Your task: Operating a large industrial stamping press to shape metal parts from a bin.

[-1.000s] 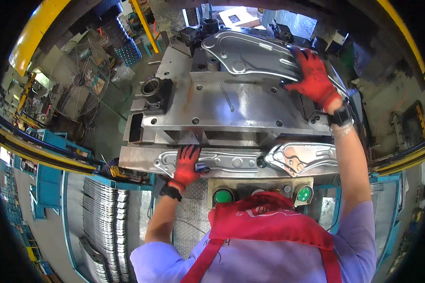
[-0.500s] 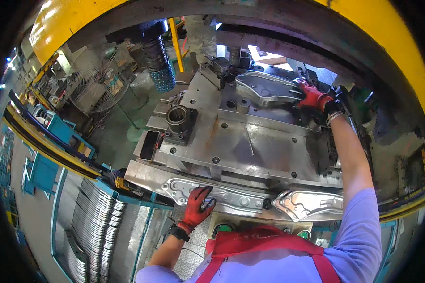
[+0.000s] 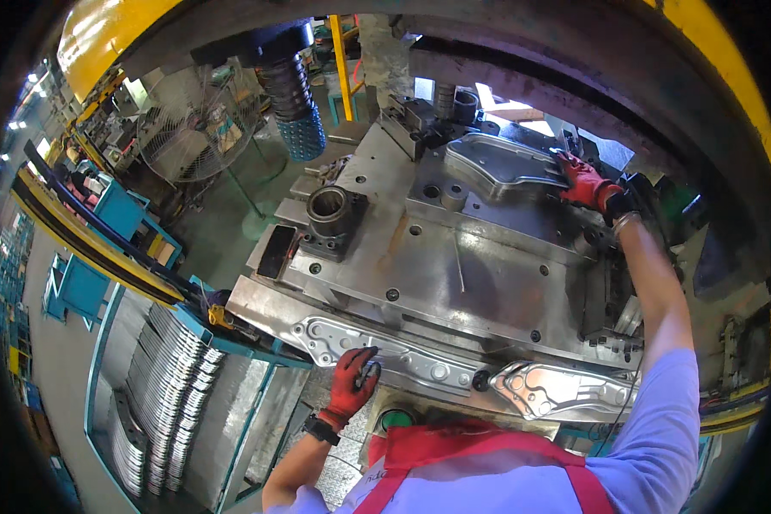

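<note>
My right hand [image 3: 584, 182], in a red glove, grips the right end of a stamped metal plate [image 3: 501, 163]. That plate lies on the raised block of the die [image 3: 497, 214] at the far side. My left hand [image 3: 351, 385], gloved in red with dark fingertips, is at the near edge of a second stamped plate [image 3: 411, 358], its fingers curved and apart with nothing visible between them. To the right of this plate lie overlapping stamped plates [image 3: 565, 390] on the front ledge.
A round guide bushing [image 3: 328, 211] rises from the die's left side, beside a dark rectangular object [image 3: 276, 252]. Left of me, a teal-framed bin [image 3: 99, 403] holds stacked metal parts [image 3: 167, 403]. A green button [image 3: 396, 419] is close to my body. A fan [image 3: 195, 133] stands beyond.
The whole view has shifted slightly, with the die now lower and further right. My right hand stays on the far plate's end; my left hand remains by the near plate.
</note>
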`<state>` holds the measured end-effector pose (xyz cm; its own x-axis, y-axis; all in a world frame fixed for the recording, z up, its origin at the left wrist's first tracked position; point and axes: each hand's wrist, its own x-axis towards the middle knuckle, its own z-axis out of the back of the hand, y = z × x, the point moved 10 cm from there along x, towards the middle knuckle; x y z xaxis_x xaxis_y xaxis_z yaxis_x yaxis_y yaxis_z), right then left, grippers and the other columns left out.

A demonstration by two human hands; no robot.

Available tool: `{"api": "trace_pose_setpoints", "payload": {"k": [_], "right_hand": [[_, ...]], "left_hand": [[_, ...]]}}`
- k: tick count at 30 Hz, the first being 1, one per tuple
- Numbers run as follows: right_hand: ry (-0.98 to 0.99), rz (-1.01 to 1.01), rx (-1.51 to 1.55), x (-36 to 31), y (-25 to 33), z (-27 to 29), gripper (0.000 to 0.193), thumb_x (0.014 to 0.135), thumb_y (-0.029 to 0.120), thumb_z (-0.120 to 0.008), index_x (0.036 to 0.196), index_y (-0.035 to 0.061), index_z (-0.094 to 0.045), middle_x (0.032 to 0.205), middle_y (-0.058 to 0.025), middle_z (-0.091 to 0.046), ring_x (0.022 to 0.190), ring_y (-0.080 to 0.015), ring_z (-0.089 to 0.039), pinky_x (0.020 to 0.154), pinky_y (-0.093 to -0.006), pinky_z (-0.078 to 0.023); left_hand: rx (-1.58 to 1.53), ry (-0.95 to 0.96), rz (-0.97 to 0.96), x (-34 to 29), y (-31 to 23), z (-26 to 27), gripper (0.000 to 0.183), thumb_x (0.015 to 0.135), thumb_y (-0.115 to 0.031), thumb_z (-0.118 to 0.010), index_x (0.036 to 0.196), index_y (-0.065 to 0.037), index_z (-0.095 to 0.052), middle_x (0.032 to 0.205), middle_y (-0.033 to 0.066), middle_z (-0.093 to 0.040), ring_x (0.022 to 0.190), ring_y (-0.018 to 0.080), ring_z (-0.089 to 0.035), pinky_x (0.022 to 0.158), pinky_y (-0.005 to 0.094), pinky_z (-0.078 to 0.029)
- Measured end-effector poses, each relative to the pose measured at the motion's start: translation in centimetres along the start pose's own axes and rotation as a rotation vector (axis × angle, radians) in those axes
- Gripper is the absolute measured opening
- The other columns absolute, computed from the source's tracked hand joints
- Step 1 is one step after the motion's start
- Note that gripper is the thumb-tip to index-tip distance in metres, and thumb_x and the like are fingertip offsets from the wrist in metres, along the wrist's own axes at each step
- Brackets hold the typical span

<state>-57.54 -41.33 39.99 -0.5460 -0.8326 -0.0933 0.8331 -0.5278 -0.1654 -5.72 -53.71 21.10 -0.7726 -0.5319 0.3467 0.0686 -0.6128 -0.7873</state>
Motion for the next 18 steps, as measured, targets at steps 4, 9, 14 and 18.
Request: {"api": "trace_pose_setpoints", "payload": {"k": [4, 9, 14, 18], "right_hand": [[-0.054, -0.061, -0.074, -0.8, 3.0, 0.3, 0.094, 0.073, 0.043, -0.063, 0.143, 0.0055, -0.013, 0.147, -0.0213, -0.015, 0.135, -0.0355, -0.019, 0.109, -0.0434, -0.018], [-0.082, -0.019, 0.032, -0.1, 1.1, -0.4, 0.098, 0.07, 0.041, -0.065, 0.144, 0.0085, -0.01, 0.148, -0.0186, -0.015, 0.136, -0.0344, -0.018, 0.11, -0.0409, -0.018], [0.04, -0.147, -0.046, -1.5, 3.1, 0.9, 0.098, 0.074, 0.047, -0.062, 0.144, 0.0067, -0.007, 0.147, -0.021, -0.014, 0.136, -0.0336, -0.016, 0.11, -0.0389, -0.017], [-0.254, -0.054, -0.037, -8.0, 6.8, 3.6, 0.087, 0.078, 0.054, -0.057, 0.14, 0.0037, -0.022, 0.144, -0.0218, -0.022, 0.134, -0.0337, -0.021, 0.11, -0.0404, -0.019]], "left_hand": [[0.014, 0.01, 0.039, -0.5, 1.0, -0.3, 0.048, 0.067, -0.006, -0.065, 0.115, -0.007, -0.057, 0.108, 0.0152, -0.057, 0.102, 0.0333, -0.052, 0.089, 0.0395, -0.042], [0.046, -0.024, -0.018, 0.6, -1.1, 0.0, 0.048, 0.067, -0.005, -0.065, 0.114, -0.007, -0.057, 0.108, 0.015, -0.057, 0.102, 0.0326, -0.053, 0.089, 0.039, -0.043], [0.011, -0.099, 0.006, -0.8, -1.4, 1.7, 0.04, 0.073, -0.004, -0.063, 0.112, -0.005, -0.058, 0.109, 0.0156, -0.057, 0.103, 0.0325, -0.053, 0.09, 0.038, -0.042], [0.072, -0.207, 0.031, -3.4, -1.3, 3.4, 0.038, 0.079, -0.006, -0.059, 0.116, 0.0, -0.053, 0.113, 0.0164, -0.056, 0.105, 0.0302, -0.053, 0.092, 0.037, -0.04]]}}
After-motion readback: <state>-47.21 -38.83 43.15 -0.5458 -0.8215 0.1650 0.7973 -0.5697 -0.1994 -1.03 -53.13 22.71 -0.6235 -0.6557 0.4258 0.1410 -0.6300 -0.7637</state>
